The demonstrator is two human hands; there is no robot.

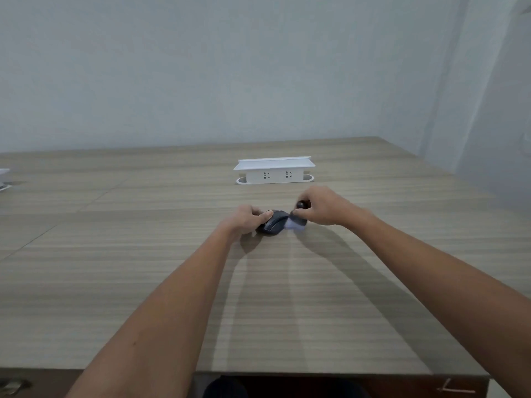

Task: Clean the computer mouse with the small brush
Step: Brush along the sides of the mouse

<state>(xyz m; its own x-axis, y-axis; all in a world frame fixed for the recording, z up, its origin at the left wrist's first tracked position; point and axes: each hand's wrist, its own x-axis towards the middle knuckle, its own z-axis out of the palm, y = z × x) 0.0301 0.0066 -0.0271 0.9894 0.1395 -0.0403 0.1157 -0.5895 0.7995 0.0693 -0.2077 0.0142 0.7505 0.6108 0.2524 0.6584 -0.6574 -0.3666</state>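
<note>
Your left hand (247,218) is wrapped around the left side of the computer mouse (274,223), pinning it on the wooden table (143,254) well out from the near edge, at the middle of the table's width. Your right hand (321,206) is clenched around the small brush (298,218): the dark knob of the handle pokes up by your fingers, and the pale bristles splay out below, against the right end of the mouse. The bristles look smeared (probably motion blur, though you can't be sure from one frame), so whether they press on the shell or just graze it is hard to tell.

As for progress, you appear to be in the brushing itself, not the set-up: both things are already in hand and the brush is at the mouse. Only the right end is under the bristles at this moment. The top, where the buttons and wheel sit, the left side under your fingers and the underside would each need their own pass, and nothing here shows whether any of them is clean; the mouse is too small and dark in the view to judge dust on it.

Farther back on the table stands a white socket box (274,170), well apart from your hands and out of the way.
</note>
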